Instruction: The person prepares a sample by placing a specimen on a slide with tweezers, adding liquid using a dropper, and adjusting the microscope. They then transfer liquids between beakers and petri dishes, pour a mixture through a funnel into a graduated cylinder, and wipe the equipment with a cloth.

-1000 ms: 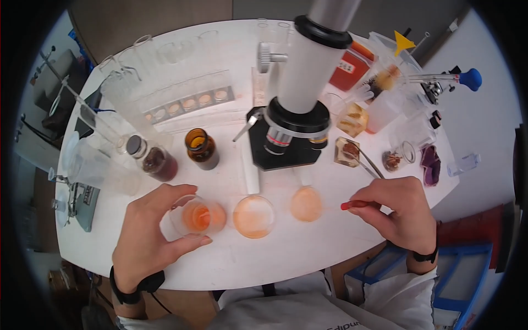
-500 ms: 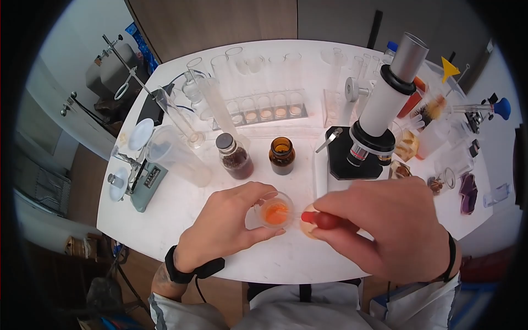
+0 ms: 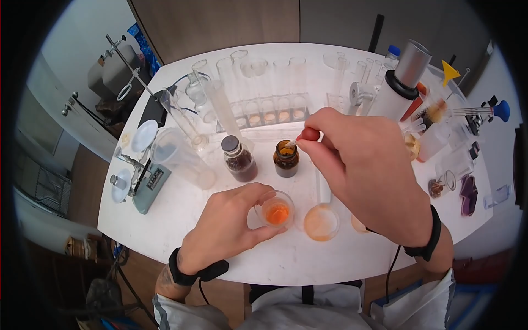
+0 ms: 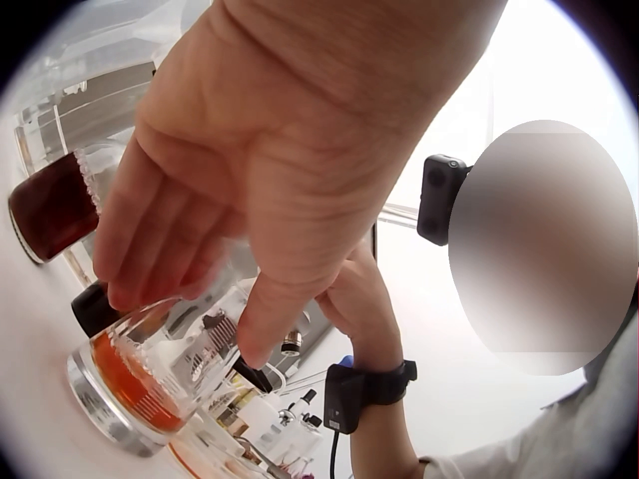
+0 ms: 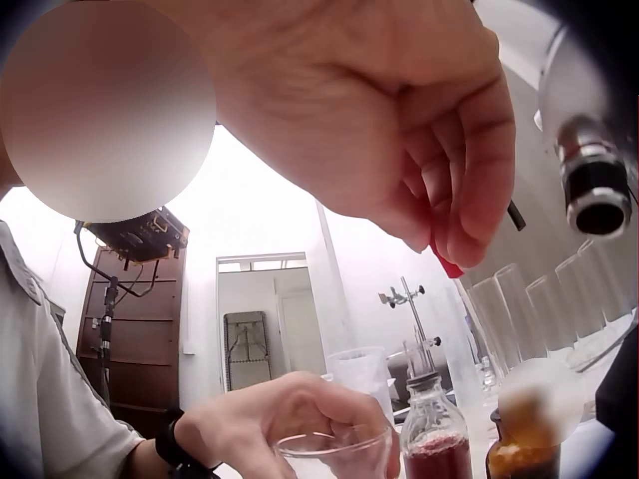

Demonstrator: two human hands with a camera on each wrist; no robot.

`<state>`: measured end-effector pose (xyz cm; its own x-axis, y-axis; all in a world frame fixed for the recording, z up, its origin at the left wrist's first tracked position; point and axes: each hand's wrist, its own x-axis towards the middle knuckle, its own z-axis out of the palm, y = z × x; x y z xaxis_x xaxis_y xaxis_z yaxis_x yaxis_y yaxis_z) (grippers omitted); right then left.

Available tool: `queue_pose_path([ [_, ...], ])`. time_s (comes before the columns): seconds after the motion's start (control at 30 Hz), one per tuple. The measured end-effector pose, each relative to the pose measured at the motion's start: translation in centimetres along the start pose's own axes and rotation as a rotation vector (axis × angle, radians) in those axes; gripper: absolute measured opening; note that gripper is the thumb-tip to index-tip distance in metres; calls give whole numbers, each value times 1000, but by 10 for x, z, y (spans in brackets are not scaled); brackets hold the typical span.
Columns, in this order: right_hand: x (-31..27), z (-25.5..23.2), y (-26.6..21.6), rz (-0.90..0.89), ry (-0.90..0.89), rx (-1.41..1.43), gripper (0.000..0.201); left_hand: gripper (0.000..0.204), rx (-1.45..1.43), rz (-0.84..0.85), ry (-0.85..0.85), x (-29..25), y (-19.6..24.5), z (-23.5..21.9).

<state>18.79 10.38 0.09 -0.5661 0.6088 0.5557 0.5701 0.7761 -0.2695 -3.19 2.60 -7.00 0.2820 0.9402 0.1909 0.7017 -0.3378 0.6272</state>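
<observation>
My left hand (image 3: 223,223) holds a small glass beaker (image 3: 275,210) with orange liquid in the bottom, thumb on one side and fingers on the other. In the left wrist view the beaker (image 4: 135,389) stands on the white table, slightly apart from the palm. My right hand (image 3: 377,173) pinches the red rubber bulb (image 3: 309,135) of a dropper, whose pale tube reaches the mouth of an open amber bottle (image 3: 286,164). The same bulb (image 5: 445,259) peeks out below the fingertips in the right wrist view. Left of the amber bottle stands a grey-capped bottle (image 3: 241,164) of dark red contents.
An orange-stained round dish (image 3: 322,224) lies right of the beaker, with another (image 3: 358,224) partly under my right wrist. A microscope (image 3: 404,71) rises behind the right hand. Left stand a plastic cylinder (image 3: 179,157) and a balance (image 3: 149,190); glassware and a sample rack (image 3: 269,115) line the back.
My right hand has carried the dropper from the right side, past the dishes, up to the amber bottle. The left hand stays around the beaker. The head view has swung left.
</observation>
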Motion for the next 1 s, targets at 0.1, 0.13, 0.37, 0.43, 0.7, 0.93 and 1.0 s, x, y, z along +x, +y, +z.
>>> queue_pose_path([
  [0.1, 7, 18, 6, 24, -80, -49, 12, 50, 19, 3, 16, 0, -2, -1],
  [0.13, 6, 22, 6, 28, -114, -60, 12, 50, 17, -1, 16, 0, -2, -1],
  [0.37, 11, 32, -5, 13, -309, -211, 9, 51, 7, -75, 11, 4, -2, -5],
  [0.43, 8, 39, -2, -34, -276, -170, 7, 53, 20, -85, -11, 6, 0, -6],
  [0.7, -15, 3, -11, 33, -367, -108, 47, 70, 41, -77, -19, 2, -2, -5],
  [0.93, -90, -73, 18, 213, -501, -90, 19, 84, 14, -188, 48, -16, -5, -6],
  [1.0, -111, -82, 39, 325, -495, -102, 18, 86, 27, -221, 65, -23, -5, -6],
])
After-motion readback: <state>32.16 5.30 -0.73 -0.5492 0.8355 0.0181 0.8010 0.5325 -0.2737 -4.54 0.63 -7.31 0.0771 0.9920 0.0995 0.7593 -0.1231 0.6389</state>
